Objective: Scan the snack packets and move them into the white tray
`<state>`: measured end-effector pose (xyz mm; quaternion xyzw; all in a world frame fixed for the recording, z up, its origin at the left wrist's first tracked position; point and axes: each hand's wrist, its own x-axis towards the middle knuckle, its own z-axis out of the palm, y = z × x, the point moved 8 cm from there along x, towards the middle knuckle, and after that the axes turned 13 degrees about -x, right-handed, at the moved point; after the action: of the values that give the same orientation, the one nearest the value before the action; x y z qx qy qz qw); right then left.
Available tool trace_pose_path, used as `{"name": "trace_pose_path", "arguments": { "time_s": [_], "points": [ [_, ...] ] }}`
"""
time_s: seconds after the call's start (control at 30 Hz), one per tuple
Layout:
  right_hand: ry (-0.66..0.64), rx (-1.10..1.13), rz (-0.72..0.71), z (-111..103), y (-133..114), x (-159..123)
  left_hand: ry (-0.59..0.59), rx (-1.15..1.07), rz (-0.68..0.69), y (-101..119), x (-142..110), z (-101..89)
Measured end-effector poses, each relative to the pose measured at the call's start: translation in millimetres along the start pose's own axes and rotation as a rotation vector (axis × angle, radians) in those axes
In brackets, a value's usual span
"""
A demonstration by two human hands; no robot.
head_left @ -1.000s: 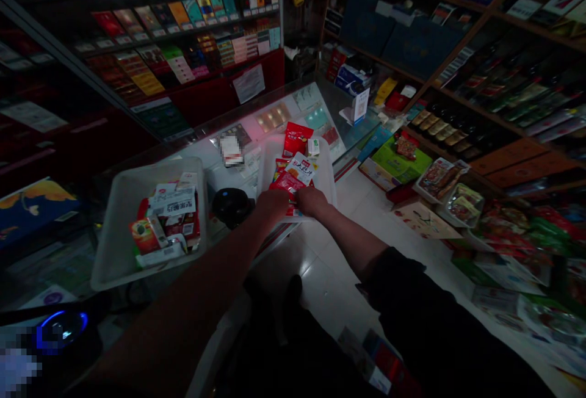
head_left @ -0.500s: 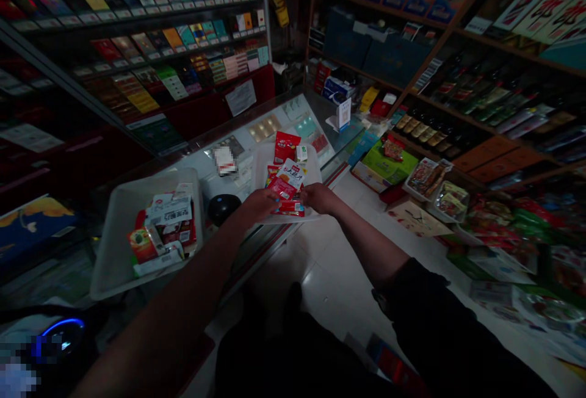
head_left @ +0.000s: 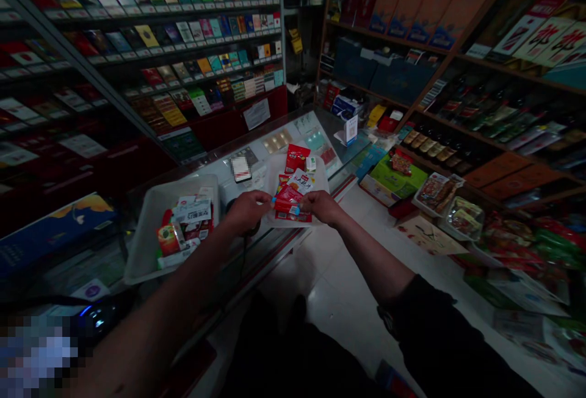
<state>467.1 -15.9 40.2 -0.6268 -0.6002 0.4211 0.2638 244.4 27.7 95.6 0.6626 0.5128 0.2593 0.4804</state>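
Between my two hands is a small red packet [head_left: 288, 198] with blue showing near its ends. My left hand [head_left: 247, 210] pinches its left end with thumb and fingers, and my right hand [head_left: 321, 206] pinches its right end. The packet is held over a white tray [head_left: 321, 173] on the glass counter. In that tray lie a red bag [head_left: 297, 157] at the far side, a white-and-red snack packet [head_left: 300, 180], a small white-and-green box [head_left: 311, 164] and other red packets. A black rounded object [head_left: 251, 228] is partly hidden behind my left hand.
On the left stands a larger white bin [head_left: 137, 251] with several packets. A phone-like white object [head_left: 240, 168] lies on the glass counter [head_left: 341, 169], and a small sign [head_left: 351, 129] stands farther back. Cigarette shelves rise behind; boxed snacks [head_left: 389, 178] line the right.
The view has tilted up and turned slightly left. My left hand has moved left relative to the tray, and the red packet now shows between both hands.
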Motion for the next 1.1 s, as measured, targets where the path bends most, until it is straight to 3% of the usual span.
{"name": "trace_pose_path", "arguments": {
  "time_s": [0.17, 0.37, 0.57, 0.8, 1.1],
  "points": [
    [0.062, -0.194, -0.088, -11, -35, 4, -0.107, 0.05, 0.257, 24, 2, -18.5],
    [0.155, -0.395, -0.254, -2, -88, 11, -0.14, 0.13, 0.348, 36, 13, -56.5],
    [0.222, -0.472, -0.313, 18, -110, 32, -0.13, 0.251, 0.438, 23, 26, -85.4],
    [0.32, -0.699, -0.386, 47, -128, 53, -0.018, 0.522, 0.493, -4, 32, -114.6],
    [0.343, -0.758, -0.343, 84, -145, 77, 0.067, 0.617, 0.599, -32, 33, -146.1]
  ]
}}
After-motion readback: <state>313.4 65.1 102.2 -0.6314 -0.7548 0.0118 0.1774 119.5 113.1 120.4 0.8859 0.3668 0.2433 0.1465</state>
